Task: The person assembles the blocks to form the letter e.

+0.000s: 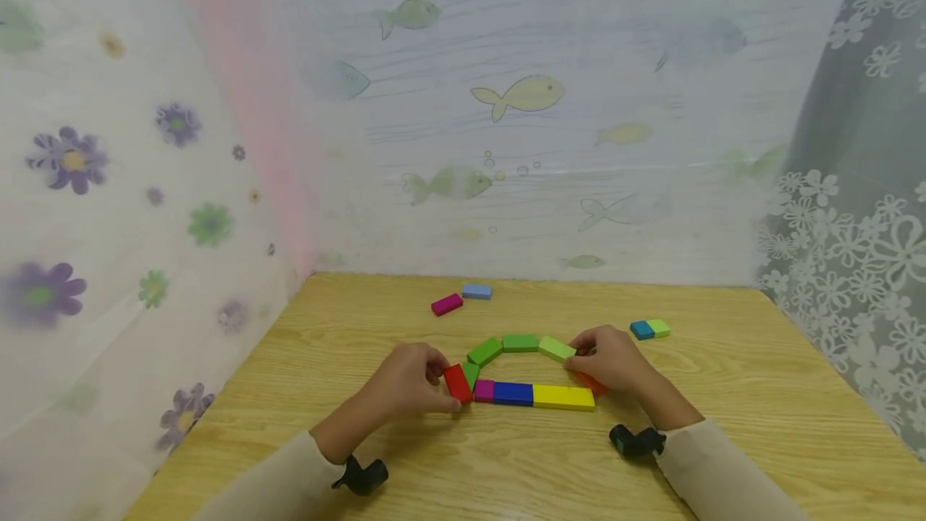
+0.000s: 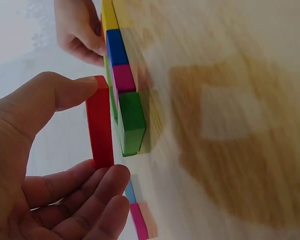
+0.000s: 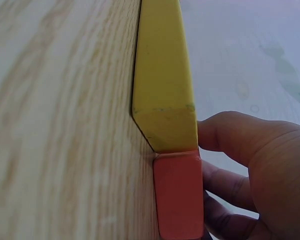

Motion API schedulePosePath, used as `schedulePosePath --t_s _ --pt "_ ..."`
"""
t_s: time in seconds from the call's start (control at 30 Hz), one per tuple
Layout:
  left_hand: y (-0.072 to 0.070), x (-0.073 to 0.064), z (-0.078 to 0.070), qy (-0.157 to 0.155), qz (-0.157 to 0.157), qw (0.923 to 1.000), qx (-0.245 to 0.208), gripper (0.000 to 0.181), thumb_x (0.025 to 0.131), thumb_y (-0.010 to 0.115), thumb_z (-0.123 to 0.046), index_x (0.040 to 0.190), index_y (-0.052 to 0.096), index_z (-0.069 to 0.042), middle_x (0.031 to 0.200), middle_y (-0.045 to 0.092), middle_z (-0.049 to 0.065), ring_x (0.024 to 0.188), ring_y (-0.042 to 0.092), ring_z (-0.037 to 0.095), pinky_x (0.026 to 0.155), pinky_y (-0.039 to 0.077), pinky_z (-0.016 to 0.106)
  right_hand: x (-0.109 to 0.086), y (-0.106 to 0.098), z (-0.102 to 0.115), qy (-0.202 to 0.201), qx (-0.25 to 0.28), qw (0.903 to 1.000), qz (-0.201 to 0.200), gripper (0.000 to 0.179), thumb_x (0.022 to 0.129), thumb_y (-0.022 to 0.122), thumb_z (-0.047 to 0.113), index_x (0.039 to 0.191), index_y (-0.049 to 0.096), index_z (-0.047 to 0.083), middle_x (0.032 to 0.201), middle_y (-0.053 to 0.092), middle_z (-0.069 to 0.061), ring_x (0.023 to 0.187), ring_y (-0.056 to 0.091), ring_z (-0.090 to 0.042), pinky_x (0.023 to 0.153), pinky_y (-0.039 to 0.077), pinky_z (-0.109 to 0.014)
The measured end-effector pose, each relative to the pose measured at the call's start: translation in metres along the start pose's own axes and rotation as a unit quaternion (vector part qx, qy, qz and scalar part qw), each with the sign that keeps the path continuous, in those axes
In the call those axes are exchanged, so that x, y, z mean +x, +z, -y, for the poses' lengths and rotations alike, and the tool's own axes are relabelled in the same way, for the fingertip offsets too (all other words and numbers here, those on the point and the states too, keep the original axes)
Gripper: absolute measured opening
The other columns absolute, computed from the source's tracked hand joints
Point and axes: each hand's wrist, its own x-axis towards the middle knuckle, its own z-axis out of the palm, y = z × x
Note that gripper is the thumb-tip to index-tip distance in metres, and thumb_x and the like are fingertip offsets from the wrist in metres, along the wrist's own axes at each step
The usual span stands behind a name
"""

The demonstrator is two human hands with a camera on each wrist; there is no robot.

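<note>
My left hand (image 1: 408, 380) pinches a red block (image 2: 100, 122) by its ends between thumb and fingers. It is held at the left end of a ring of blocks, beside a green block (image 2: 132, 122). On the right side, my right hand (image 1: 611, 360) has thumb and forefinger at the end of a light green block (image 1: 557, 349), pinching it. An orange-red block (image 3: 179, 195) lies partly under that hand, against the end of a yellow block (image 1: 564, 397). Two more green blocks (image 1: 485, 351) form the arc's top. A magenta block (image 1: 484, 391) and a blue block (image 1: 513, 394) continue the straight row.
Toward the back of the wooden table (image 1: 347, 304) lie a magenta block (image 1: 447, 305) and a light blue block (image 1: 477, 292). At the back right, a teal block (image 1: 641, 330) touches a lime block (image 1: 658, 328). A fish-patterned curtain (image 1: 521, 183) hangs behind the table.
</note>
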Motion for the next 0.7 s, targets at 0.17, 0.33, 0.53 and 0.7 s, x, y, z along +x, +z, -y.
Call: schedulePosePath --t_s 0.17,0.33,0.53,0.7 --pt "0.003 -0.006 -0.005 0.003 0.012 0.9999 -0.005 0.051 0.071 0.095 -0.039 0.107 0.076 -0.009 0.095 0.071 -0.002 0.083 0.063 0.010 0.075 0.056 0.030 0.000 0.000 0.001 0.001 -0.002 1.0000 -0.002 0.034 0.087 0.083 0.025 0.115 0.077 0.006 0.099 0.071 -0.003 0.087 0.062 -0.017 0.076 0.057 -0.031" --pt "0.007 -0.011 -0.009 0.003 0.028 0.9996 -0.006 0.053 0.071 0.095 -0.040 0.108 0.075 -0.008 0.093 0.070 -0.003 0.082 0.062 0.010 0.075 0.056 0.028 0.000 0.001 0.000 0.001 -0.002 1.0000 -0.001 0.036 0.087 0.083 0.026 0.116 0.077 0.006 0.099 0.071 -0.003 0.087 0.062 -0.017 0.076 0.058 -0.031" --pt "0.014 -0.015 -0.009 0.037 0.040 0.9985 -0.002 0.054 0.070 0.095 -0.042 0.105 0.075 -0.007 0.089 0.070 -0.004 0.079 0.064 0.008 0.072 0.054 0.023 0.000 0.000 0.000 0.000 0.000 1.0000 0.000 0.037 0.087 0.083 0.027 0.117 0.077 0.006 0.100 0.071 -0.003 0.087 0.062 -0.017 0.076 0.058 -0.032" --pt "0.017 -0.018 -0.010 0.046 0.051 0.9976 -0.006 0.052 0.070 0.094 -0.043 0.105 0.075 -0.009 0.089 0.070 -0.006 0.081 0.065 0.010 0.072 0.054 0.022 0.001 0.001 -0.001 -0.003 -0.003 1.0000 -0.001 0.036 0.088 0.083 0.027 0.117 0.077 0.006 0.100 0.072 -0.003 0.087 0.063 -0.017 0.076 0.058 -0.032"
